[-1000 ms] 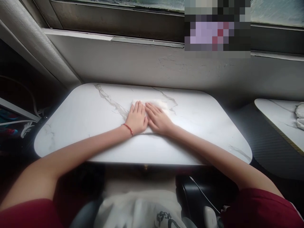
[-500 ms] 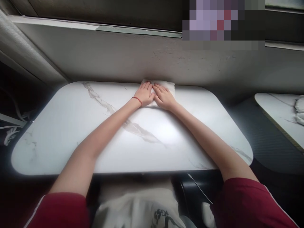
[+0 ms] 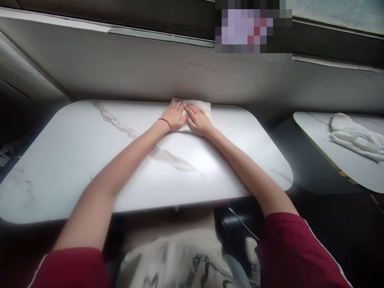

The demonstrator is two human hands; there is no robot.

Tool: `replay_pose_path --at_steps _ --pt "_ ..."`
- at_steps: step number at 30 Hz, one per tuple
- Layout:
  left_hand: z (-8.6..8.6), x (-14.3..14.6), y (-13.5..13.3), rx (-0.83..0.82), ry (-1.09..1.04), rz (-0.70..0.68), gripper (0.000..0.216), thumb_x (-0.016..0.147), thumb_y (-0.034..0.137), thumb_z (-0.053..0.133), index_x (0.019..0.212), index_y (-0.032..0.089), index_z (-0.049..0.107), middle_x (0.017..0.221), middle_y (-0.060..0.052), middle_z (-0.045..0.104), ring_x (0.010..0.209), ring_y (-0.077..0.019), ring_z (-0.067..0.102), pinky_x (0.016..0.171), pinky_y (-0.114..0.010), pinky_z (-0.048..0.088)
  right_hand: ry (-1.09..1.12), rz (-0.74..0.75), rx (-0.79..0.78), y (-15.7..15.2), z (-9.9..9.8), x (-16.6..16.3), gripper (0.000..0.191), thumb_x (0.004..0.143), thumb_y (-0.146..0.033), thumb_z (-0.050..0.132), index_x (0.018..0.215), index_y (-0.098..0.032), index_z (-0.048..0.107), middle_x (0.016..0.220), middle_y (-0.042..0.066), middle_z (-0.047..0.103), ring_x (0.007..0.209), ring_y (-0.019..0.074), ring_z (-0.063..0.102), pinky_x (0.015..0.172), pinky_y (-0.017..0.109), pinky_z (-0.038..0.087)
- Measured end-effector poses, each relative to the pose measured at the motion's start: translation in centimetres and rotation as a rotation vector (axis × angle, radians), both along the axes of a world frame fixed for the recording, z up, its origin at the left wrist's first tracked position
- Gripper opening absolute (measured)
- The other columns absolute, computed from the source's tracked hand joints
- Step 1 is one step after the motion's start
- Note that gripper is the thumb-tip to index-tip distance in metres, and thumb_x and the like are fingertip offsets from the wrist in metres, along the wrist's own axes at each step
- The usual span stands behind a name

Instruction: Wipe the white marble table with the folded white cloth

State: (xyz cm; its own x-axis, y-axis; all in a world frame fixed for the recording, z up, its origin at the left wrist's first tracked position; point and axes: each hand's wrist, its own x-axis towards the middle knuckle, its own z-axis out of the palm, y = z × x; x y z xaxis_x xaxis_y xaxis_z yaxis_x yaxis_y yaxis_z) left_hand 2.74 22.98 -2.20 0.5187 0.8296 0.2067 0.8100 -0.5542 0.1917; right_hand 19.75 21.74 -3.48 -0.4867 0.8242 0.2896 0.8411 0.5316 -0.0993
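A white cloth (image 3: 205,107) lies at the far edge of a white marble-patterned table (image 3: 144,184), against the wall. My left hand (image 3: 174,115), with a red bracelet at the wrist, rests flat on the cloth's left part with its fingers stretched out. Beside it, my right hand (image 3: 198,119) is pressed flat on the cloth too, fingers pointing up and left. The two thumbs almost meet over the cloth. Much of the cloth is hidden under both palms.
At the right stands a second marble-patterned table (image 3: 318,128) with a crumpled white cloth (image 3: 357,134) on it. A wall (image 3: 135,64) rises right behind the table. Below the near edge are a white cable (image 3: 244,224) and a white device (image 3: 251,249).
The view has turned to the right, so more of the second table and its crumpled cloth shows. Both hands stay flat on the cloth at the table's far edge.
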Motion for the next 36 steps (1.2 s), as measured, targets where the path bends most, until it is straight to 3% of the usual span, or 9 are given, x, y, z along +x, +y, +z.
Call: replay_pose_path --at_steps 8,13,23,29,32,36 --pt "-0.5 -0.2 -1.1 0.056 0.008 -0.070 0.065 0.099 0.037 0.035 0.150 -0.004 0.039 0.161 -0.024 0.035 0.152 -0.0341 0.029 0.126 -0.047 0.019 0.030 -0.032 -0.002 -2.2 -0.5 0.2 0.063 0.097 -0.029 0.031 0.155 -0.005 0.038 0.163 0.017 0.036 0.153 0.0299 0.031 0.123 0.053 0.028" --pt "-0.2 -0.1 -3.3 0.071 0.047 -0.140 0.063 0.100 0.036 0.034 0.148 -0.005 0.041 0.161 -0.025 0.035 0.152 -0.0331 0.029 0.126 -0.045 0.020 0.047 -0.088 0.018 -5.1 -0.8 0.2 0.062 0.097 -0.029 0.031 0.154 -0.006 0.040 0.162 0.017 0.037 0.153 0.0294 0.032 0.123 0.053 0.028" --pt "0.1 2.6 -11.2 0.012 0.074 -0.340 0.068 0.098 0.033 0.031 0.151 -0.009 0.036 0.162 -0.027 0.030 0.155 -0.0355 0.022 0.128 -0.048 0.015 0.043 -0.270 0.065 -16.7 -1.0 1.4 0.062 0.100 -0.031 0.026 0.157 -0.005 0.034 0.162 0.019 0.036 0.153 0.0322 0.031 0.124 0.056 0.029" --pt "0.1 5.0 -17.4 0.094 0.086 -0.342 0.067 0.100 0.040 0.033 0.151 -0.003 0.040 0.161 -0.024 0.035 0.153 -0.0345 0.028 0.127 -0.049 0.020 0.057 -0.196 0.125 -23.6 -0.8 4.2 0.067 0.102 -0.028 0.030 0.166 -0.022 0.009 0.165 0.011 0.034 0.153 0.0303 0.032 0.121 0.058 0.036" --pt "0.6 6.5 -18.9 0.106 0.146 -0.315 0.066 0.100 0.039 0.035 0.150 -0.004 0.040 0.159 -0.026 0.037 0.152 -0.0362 0.030 0.125 -0.050 0.023 0.029 -0.170 0.113 -24.5 -0.5 5.9 0.068 0.103 -0.026 0.030 0.166 -0.021 0.006 0.165 0.012 0.033 0.153 0.0307 0.032 0.120 0.057 0.038" --pt "1.5 8.4 -18.6 0.066 0.194 -0.251 0.065 0.100 0.036 0.039 0.150 -0.006 0.039 0.160 -0.028 0.035 0.151 -0.0383 0.030 0.124 -0.051 0.025 0.018 -0.117 0.095 -23.0 -0.3 8.2 0.065 0.103 -0.027 0.031 0.165 -0.020 0.013 0.164 0.013 0.034 0.152 0.0311 0.034 0.120 0.055 0.037"
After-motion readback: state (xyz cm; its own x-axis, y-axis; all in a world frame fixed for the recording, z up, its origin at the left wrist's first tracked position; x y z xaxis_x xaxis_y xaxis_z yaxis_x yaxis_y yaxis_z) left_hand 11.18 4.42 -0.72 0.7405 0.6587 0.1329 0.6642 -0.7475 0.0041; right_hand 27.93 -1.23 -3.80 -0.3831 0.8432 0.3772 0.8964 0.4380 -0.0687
